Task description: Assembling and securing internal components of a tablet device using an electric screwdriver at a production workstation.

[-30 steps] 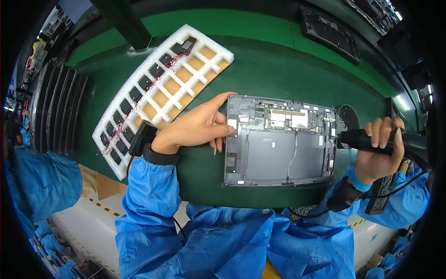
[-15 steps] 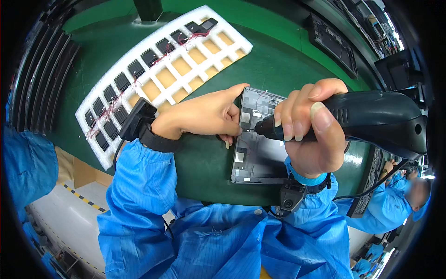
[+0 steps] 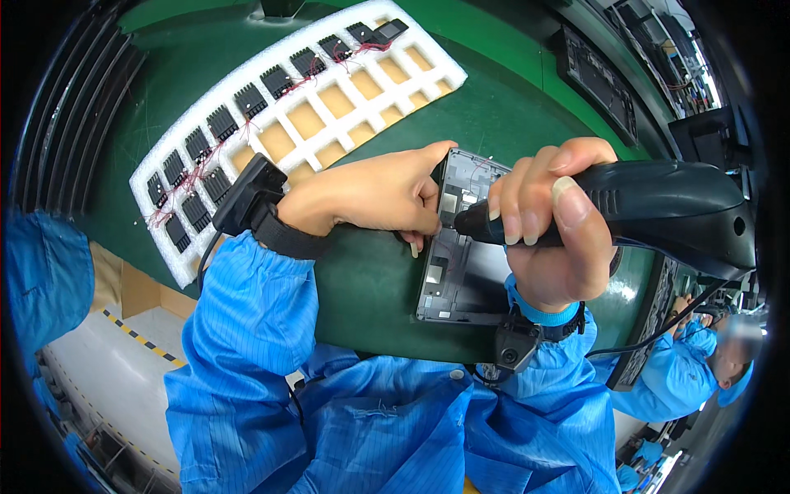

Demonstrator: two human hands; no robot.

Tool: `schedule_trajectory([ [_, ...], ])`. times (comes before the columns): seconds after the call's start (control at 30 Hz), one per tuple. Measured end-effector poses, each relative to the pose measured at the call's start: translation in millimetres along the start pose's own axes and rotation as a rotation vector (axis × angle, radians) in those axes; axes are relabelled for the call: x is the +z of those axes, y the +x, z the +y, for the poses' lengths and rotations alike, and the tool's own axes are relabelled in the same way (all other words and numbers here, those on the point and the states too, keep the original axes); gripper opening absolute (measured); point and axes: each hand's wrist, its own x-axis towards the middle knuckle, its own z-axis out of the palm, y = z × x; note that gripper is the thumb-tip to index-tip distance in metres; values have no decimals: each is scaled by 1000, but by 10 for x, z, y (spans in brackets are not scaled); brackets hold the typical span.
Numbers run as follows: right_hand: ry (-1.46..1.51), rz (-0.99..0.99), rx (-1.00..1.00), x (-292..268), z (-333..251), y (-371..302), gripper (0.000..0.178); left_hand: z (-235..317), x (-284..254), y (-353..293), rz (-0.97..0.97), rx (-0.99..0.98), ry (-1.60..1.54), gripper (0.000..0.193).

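Observation:
My right hand [image 3: 561, 235] is wrapped around a black electric screwdriver [image 3: 671, 210], whose cord runs down on the right. The screwdriver's nose points left, over the left side of a dark flat device housing [image 3: 469, 284]. Its very tip is too small to make out. My left hand [image 3: 380, 194] grips the housing's left edge, with fingertips close to the screwdriver's nose. Inside the housing are small silvery plates and thin wires. My right hand and the tool hide part of its right side.
Beyond my left arm lies a white foam tray [image 3: 306, 109] with several black ribbed modules on red wires. Another dark housing [image 3: 599, 86] rests at the far right. Dark panels [image 3: 70, 132] stand at the left. A co-worker [image 3: 675, 370] in blue is at the right.
The view has shifted slightly. My left hand and the housing sit a little farther right, so the screwdriver's nose is nearer the housing's left edge. Both grips are unchanged.

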Motion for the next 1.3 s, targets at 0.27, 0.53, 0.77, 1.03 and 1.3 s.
schedule_trajectory([
  [0.27,-267,-112,-78,50,3,-8,25,-62,4,27,36,86,57,82],
  [0.53,-206,-121,-64,156,37,-22,25,-114,-14,65,31,105,95,77],
  [0.77,-232,-146,-127,78,38,-7,31,-181,-12,169,12,194,-10,75],
  [1.03,-27,191,-291,-575,-377,-115,57,36,40,6,34,-63,-83,81],
  [1.3,-258,793,-267,-1999,-757,-895,38,277,305,-183,521,-9,114,74],
])
